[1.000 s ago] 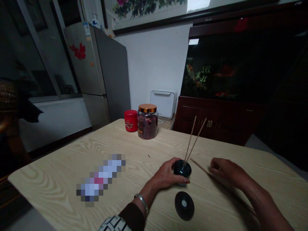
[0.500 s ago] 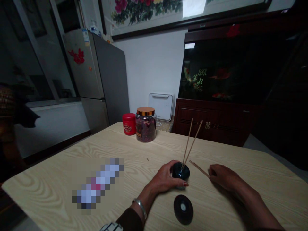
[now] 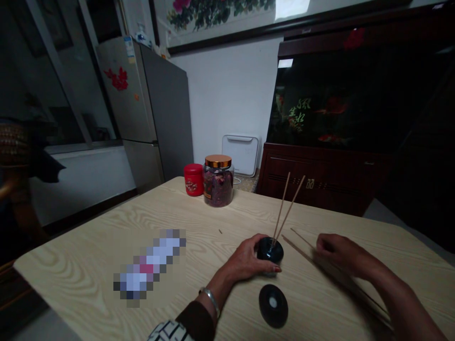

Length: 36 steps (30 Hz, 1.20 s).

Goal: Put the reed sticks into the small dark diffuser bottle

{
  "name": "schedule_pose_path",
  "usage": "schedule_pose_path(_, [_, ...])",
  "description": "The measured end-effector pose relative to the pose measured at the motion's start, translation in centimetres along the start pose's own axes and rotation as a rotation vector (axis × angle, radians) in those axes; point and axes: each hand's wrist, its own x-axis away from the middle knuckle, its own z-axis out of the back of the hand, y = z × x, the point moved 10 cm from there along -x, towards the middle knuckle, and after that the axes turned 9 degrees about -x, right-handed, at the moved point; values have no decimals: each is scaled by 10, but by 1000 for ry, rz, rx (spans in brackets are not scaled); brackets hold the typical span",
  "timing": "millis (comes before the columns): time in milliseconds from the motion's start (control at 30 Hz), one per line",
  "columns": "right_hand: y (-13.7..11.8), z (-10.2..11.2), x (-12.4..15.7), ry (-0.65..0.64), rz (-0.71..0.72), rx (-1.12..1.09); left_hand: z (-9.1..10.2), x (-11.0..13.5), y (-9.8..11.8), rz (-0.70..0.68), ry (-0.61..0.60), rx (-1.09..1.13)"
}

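Observation:
My left hand (image 3: 245, 260) is wrapped round a small dark round incense holder (image 3: 270, 249) on the wooden table (image 3: 106, 246). Two thin incense sticks (image 3: 286, 208) stand tilted in it. My right hand (image 3: 341, 255) rests on the table to the right, its fingers curled over loose incense sticks (image 3: 302, 246) that lie flat and point toward the holder. A dark round lid or base (image 3: 273, 305) with a pale centre lies near the table's front, below the holder.
A glass jar with a copper lid (image 3: 218, 181) and a small red tin (image 3: 194, 179) stand at the table's far edge. A blurred long packet (image 3: 149, 265) lies at left. Behind are a fridge (image 3: 149, 104), a fish tank on a dark cabinet (image 3: 337, 118) and a white appliance (image 3: 241, 154).
My right hand has shifted slightly along the loose sticks, which now fan apart a little. The left hand stays on the holder. The view has wobbled.

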Motion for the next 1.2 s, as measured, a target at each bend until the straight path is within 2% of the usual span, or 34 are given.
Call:
schedule_pose_path(67, [-21,30,9,48,91,-195,1,0,1,-2,8,3])
schedule_pose_path(100, [-30,49,14,119,113,-311,1,1,2,-2,14,1])
schedule_pose_path(167, [-40,90,30,365,109,-559,2,1,3,1,17,-1])
schedule_pose_path(233, [-49,116,49,612,110,-811,1,1,3,9,9,-3])
schedule_pose_path(300, [-59,122,63,765,137,-1043,0,1,2,17,7,4])
schedule_pose_path(367, [-70,116,66,822,159,-1200,-1,1,0,20,5,33])
schedule_pose_path(433, [-77,108,65,840,174,-1263,-2,1,-1,22,0,62])
schedule_pose_path(667, [-92,82,51,747,237,-1124,1,1,-1,14,13,10])
schedule_pose_path(800, [-104,61,42,642,240,-1054,1,1,0,12,14,1])
schedule_pose_path(900, [-115,37,31,499,243,-1014,1,0,1,8,24,-4])
schedule_pose_path(1033, [-128,5,19,245,236,-875,2,1,2,9,24,-8])
schedule_pose_path(1100, [-126,1,17,167,225,-791,2,2,4,9,22,-7])
schedule_pose_path(1200, [-107,10,15,104,198,-648,1,3,4,17,7,30])
